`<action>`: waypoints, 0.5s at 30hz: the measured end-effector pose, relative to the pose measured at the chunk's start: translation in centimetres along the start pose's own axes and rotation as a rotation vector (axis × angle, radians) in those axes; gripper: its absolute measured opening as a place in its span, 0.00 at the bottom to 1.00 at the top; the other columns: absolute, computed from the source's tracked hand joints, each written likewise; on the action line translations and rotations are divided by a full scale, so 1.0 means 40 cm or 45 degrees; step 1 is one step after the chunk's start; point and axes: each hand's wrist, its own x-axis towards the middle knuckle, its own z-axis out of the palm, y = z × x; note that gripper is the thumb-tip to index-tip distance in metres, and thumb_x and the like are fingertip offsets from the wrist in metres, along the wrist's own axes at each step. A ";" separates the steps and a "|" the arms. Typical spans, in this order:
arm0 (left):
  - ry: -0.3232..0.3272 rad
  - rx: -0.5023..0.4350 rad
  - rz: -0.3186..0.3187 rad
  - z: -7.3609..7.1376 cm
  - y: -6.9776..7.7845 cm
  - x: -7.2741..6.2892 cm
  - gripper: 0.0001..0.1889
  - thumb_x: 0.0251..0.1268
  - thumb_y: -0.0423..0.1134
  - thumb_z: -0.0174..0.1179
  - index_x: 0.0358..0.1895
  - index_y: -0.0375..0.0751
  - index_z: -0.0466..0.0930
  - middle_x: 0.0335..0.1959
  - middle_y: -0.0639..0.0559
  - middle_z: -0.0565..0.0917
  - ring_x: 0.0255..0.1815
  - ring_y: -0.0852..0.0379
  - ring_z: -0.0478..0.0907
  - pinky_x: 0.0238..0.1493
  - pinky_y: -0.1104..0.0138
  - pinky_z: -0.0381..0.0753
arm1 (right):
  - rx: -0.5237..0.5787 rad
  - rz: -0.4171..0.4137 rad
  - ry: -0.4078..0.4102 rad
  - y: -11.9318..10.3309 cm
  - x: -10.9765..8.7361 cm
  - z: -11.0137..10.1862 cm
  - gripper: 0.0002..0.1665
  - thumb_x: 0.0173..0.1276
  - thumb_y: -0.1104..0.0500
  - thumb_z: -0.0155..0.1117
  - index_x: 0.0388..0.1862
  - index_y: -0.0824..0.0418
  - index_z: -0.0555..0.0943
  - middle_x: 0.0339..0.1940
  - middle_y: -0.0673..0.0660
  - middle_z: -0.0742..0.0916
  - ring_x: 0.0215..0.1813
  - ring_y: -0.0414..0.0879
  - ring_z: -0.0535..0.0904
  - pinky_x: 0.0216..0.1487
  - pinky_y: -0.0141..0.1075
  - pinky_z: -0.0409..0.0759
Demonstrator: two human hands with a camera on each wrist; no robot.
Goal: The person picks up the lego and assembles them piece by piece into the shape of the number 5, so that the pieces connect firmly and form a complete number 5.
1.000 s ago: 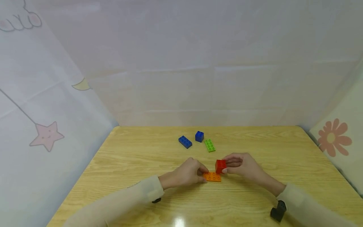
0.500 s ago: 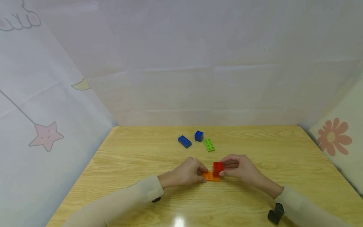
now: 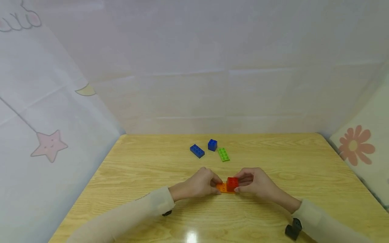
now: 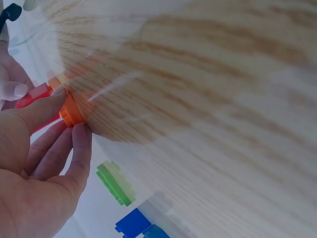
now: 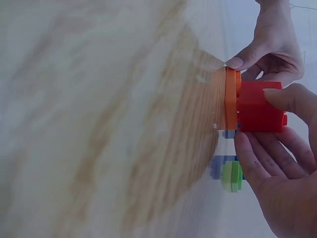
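Observation:
An orange flat toy brick (image 3: 223,187) with studs lies on the table. Its left end is pinched between the thumb and fingers of my left hand (image 3: 201,183). My right hand (image 3: 256,184) grips a red square toy brick (image 3: 232,184) by its sides, thumb at the front and fingers behind. In the right wrist view the red brick (image 5: 260,106) sits right at the studs of the orange brick (image 5: 231,99), over its right end. From the left wrist side, my left thumb and fingertips hold the orange brick (image 4: 71,110) at its edges.
Behind the hands lie a blue eight-stud brick (image 3: 197,151), a blue square brick (image 3: 212,145) and a lime green flat brick (image 3: 223,155). The wooden table (image 3: 146,152) ends at a pale cloth backdrop (image 3: 188,94).
My right hand has moved left and down with the red brick, from above the orange brick's right end onto its studs. My left hand has kept its hold on the orange brick.

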 end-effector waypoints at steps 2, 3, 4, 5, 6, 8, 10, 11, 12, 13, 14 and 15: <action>0.002 0.001 0.003 0.000 -0.001 0.001 0.17 0.63 0.42 0.77 0.54 0.43 0.92 0.53 0.54 0.92 0.50 0.68 0.88 0.47 0.80 0.83 | -0.007 -0.003 -0.006 0.001 0.002 0.000 0.19 0.61 0.60 0.83 0.49 0.64 0.88 0.50 0.64 0.91 0.49 0.48 0.92 0.49 0.35 0.90; 0.003 0.001 0.005 0.000 -0.002 0.002 0.17 0.63 0.42 0.77 0.54 0.43 0.92 0.53 0.54 0.92 0.50 0.68 0.88 0.47 0.80 0.83 | -0.015 -0.008 -0.010 0.000 0.002 0.001 0.19 0.61 0.60 0.83 0.49 0.64 0.88 0.50 0.63 0.92 0.49 0.47 0.92 0.49 0.34 0.90; 0.004 0.000 0.005 0.000 -0.003 0.000 0.17 0.63 0.42 0.77 0.54 0.43 0.92 0.52 0.54 0.92 0.50 0.68 0.88 0.47 0.80 0.83 | -0.023 -0.012 -0.015 0.000 0.004 0.002 0.18 0.61 0.60 0.83 0.48 0.63 0.88 0.49 0.63 0.92 0.49 0.46 0.92 0.49 0.34 0.90; 0.005 -0.001 0.005 0.000 -0.005 0.000 0.17 0.63 0.41 0.77 0.54 0.43 0.92 0.52 0.54 0.92 0.50 0.68 0.88 0.47 0.80 0.83 | -0.030 -0.017 -0.022 -0.001 0.006 0.003 0.17 0.61 0.61 0.82 0.47 0.63 0.87 0.49 0.63 0.92 0.48 0.46 0.92 0.49 0.34 0.90; 0.007 -0.002 0.008 0.000 -0.007 -0.001 0.17 0.63 0.41 0.77 0.54 0.42 0.92 0.52 0.54 0.92 0.50 0.68 0.88 0.47 0.80 0.83 | -0.038 -0.022 -0.029 -0.003 0.008 0.004 0.16 0.61 0.61 0.82 0.46 0.63 0.87 0.48 0.62 0.92 0.48 0.46 0.92 0.49 0.34 0.90; 0.011 -0.006 0.013 -0.001 -0.008 -0.002 0.17 0.63 0.41 0.77 0.53 0.42 0.92 0.52 0.54 0.92 0.49 0.68 0.88 0.47 0.80 0.83 | -0.054 -0.038 -0.044 -0.008 0.010 0.004 0.15 0.61 0.62 0.81 0.44 0.63 0.86 0.48 0.62 0.92 0.47 0.46 0.92 0.48 0.34 0.90; 0.012 -0.010 0.015 -0.001 -0.008 -0.002 0.16 0.62 0.40 0.77 0.53 0.42 0.92 0.52 0.54 0.92 0.49 0.68 0.88 0.46 0.80 0.83 | -0.066 -0.046 -0.060 -0.013 0.013 0.003 0.14 0.61 0.62 0.81 0.43 0.64 0.86 0.47 0.62 0.92 0.47 0.46 0.92 0.48 0.34 0.90; 0.012 -0.013 0.016 -0.001 -0.008 -0.002 0.16 0.62 0.40 0.77 0.53 0.42 0.92 0.52 0.54 0.92 0.49 0.69 0.88 0.46 0.80 0.83 | -0.070 -0.048 -0.069 -0.016 0.014 0.002 0.14 0.61 0.62 0.81 0.43 0.64 0.86 0.47 0.62 0.92 0.47 0.46 0.92 0.47 0.34 0.90; 0.012 -0.016 0.015 -0.001 -0.007 -0.001 0.16 0.62 0.40 0.77 0.53 0.42 0.92 0.52 0.54 0.92 0.48 0.69 0.88 0.46 0.80 0.83 | -0.073 -0.043 -0.076 -0.019 0.015 0.001 0.14 0.61 0.62 0.81 0.43 0.64 0.86 0.47 0.62 0.92 0.46 0.46 0.92 0.47 0.34 0.90; 0.011 -0.017 0.015 -0.001 -0.006 -0.001 0.16 0.62 0.40 0.77 0.53 0.43 0.92 0.52 0.54 0.92 0.48 0.69 0.88 0.46 0.81 0.83 | -0.075 -0.038 -0.083 -0.021 0.016 -0.001 0.14 0.61 0.63 0.81 0.42 0.64 0.86 0.46 0.62 0.92 0.46 0.46 0.91 0.47 0.34 0.91; 0.011 -0.019 0.016 -0.001 -0.005 0.000 0.16 0.63 0.40 0.77 0.53 0.43 0.92 0.52 0.54 0.92 0.48 0.69 0.88 0.46 0.81 0.82 | -0.080 -0.031 -0.090 -0.023 0.017 -0.003 0.14 0.60 0.63 0.81 0.42 0.63 0.86 0.46 0.61 0.92 0.46 0.46 0.91 0.47 0.35 0.91; 0.011 -0.020 0.018 0.000 -0.004 0.001 0.16 0.63 0.39 0.77 0.53 0.43 0.92 0.52 0.54 0.92 0.48 0.69 0.88 0.46 0.81 0.82 | -0.082 -0.028 -0.099 -0.025 0.018 -0.005 0.14 0.60 0.63 0.81 0.42 0.63 0.85 0.46 0.61 0.92 0.46 0.45 0.91 0.47 0.35 0.91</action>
